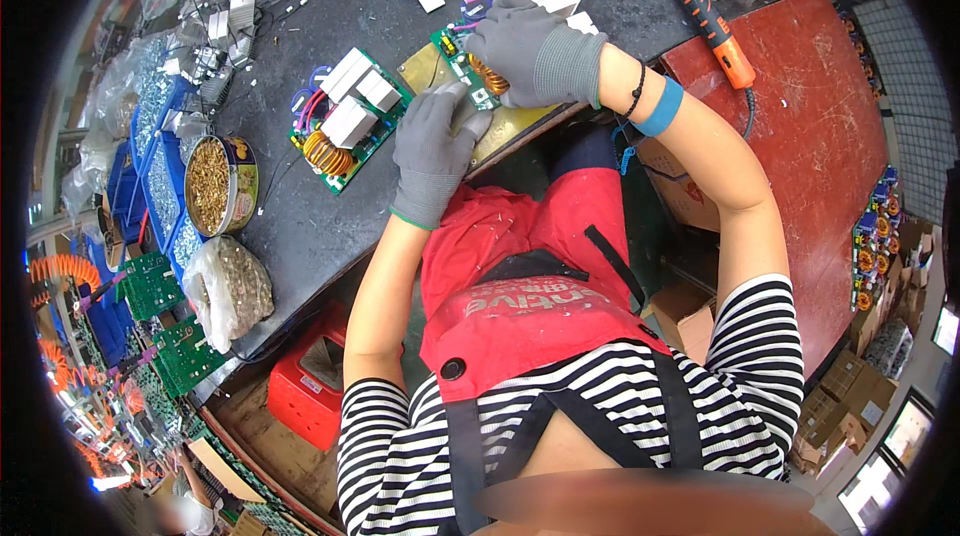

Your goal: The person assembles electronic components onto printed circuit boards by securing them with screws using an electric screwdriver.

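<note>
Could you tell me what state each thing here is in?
Left hand: gloved, fingers at the plate
Right hand: gloved, over the right board
Left board: lying flat, parts mounted, not held
Tin: open, holding small brass-coloured parts
Bag: filled; whether sealed, unclear
Power tool: lying down, not held; whether on, unclear

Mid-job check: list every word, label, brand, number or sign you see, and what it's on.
Red apron: pale printed lettering, partly legible; I won't copy it out.
Round tin: printed side, too small to read.
Brown box, far right: pale label, too small to read.
</note>
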Demonstrator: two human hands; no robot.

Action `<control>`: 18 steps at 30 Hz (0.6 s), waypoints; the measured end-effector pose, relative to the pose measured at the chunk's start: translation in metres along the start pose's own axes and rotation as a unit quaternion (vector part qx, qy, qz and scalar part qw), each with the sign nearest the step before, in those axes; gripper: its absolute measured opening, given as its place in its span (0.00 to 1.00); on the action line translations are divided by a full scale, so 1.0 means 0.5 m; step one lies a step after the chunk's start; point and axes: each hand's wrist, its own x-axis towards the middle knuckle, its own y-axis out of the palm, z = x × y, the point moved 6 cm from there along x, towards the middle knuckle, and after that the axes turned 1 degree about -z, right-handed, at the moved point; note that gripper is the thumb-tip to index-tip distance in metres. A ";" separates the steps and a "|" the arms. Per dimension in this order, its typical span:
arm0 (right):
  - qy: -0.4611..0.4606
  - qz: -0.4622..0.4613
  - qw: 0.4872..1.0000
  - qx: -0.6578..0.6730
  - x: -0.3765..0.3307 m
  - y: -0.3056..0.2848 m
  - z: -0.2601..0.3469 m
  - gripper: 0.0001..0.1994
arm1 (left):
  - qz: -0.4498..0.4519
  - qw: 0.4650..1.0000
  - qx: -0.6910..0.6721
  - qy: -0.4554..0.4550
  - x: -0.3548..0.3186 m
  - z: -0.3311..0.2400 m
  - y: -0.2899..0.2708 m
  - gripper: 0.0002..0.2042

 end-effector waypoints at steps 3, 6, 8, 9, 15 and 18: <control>-0.008 -0.029 1.000 0.005 -0.003 0.002 -0.002 0.26 | 0.006 1.000 0.014 0.002 0.004 -0.001 -0.001 0.19; -0.015 -0.079 0.996 -0.029 -0.005 0.002 -0.002 0.30 | 0.020 1.000 0.008 -0.002 0.002 -0.002 -0.018 0.19; -0.046 -0.242 0.969 0.033 -0.044 -0.043 -0.005 0.34 | 0.015 0.999 0.031 0.040 -0.001 -0.020 -0.044 0.18; -0.031 -0.294 0.953 0.073 -0.066 -0.080 -0.023 0.36 | 0.002 0.997 0.041 0.069 -0.003 -0.034 -0.076 0.18; 0.197 -0.386 0.899 0.062 -0.150 -0.111 -0.283 0.22 | -0.131 0.990 0.001 -0.051 0.128 0.073 -0.245 0.09; 0.297 -0.299 0.907 0.016 -0.115 -0.017 -0.380 0.21 | -0.074 0.990 0.030 -0.117 0.287 0.198 -0.213 0.12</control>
